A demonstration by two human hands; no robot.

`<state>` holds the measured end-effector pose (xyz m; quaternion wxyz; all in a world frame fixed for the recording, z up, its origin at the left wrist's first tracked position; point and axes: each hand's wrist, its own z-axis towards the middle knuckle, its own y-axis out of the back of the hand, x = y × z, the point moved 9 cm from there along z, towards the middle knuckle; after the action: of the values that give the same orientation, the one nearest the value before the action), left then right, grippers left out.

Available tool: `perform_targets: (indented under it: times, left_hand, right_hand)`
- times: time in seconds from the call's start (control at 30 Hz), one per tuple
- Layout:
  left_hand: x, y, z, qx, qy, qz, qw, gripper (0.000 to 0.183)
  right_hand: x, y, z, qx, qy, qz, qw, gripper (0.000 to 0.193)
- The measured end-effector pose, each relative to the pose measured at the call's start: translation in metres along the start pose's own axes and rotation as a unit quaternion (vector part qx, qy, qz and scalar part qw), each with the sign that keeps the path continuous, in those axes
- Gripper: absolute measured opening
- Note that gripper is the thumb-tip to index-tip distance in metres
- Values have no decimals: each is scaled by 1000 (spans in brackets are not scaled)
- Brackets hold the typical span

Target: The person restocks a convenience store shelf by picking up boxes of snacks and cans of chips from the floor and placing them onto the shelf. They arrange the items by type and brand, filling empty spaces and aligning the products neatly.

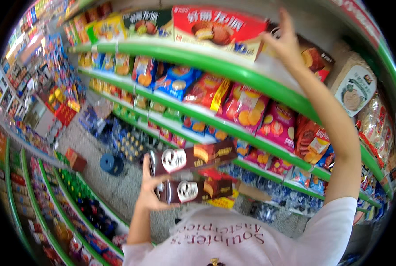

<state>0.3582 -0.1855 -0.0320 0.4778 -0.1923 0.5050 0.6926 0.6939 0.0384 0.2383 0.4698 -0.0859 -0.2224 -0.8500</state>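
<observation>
Two long, dark brown snack boxes, an upper box (193, 158) and a lower box (196, 190), lie one over the other in front of my chest. My left hand (151, 193) grips both at their left ends, its fingers wrapped around them. Raised to the top shelf, my right hand (283, 44) has its fingers apart and holds nothing. Its thumb is at the right end of a large red and cream pie box (218, 31); whether they touch I cannot tell. Another dark box with a pie picture (312, 56) sits behind my right wrist, partly hidden.
A black and green box (148, 22) and a yellow pack (107, 29) share the green-edged top shelf (184, 52). Right of my arm stands a clear bag (354, 84). Bagged snacks (244, 106) fill lower shelves. A blue stool (111, 164) and carton (75, 159) stand on the floor.
</observation>
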Motion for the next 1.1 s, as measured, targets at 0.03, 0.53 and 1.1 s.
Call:
perform_targets:
  times: [0.03,0.53,1.1]
  left_hand:
    - [-1,6,6,-4,-8,8,1000,70]
    - [-28,-4,27,31,0,-197,980,77]
    - [8,5,5,-141,44,-481,864,86]
  right_hand:
    - [14,10,-9,8,28,41,999,77]
    - [119,-71,-212,572,10,49,819,83]
    - [81,138,-33,315,-106,-106,937,63]
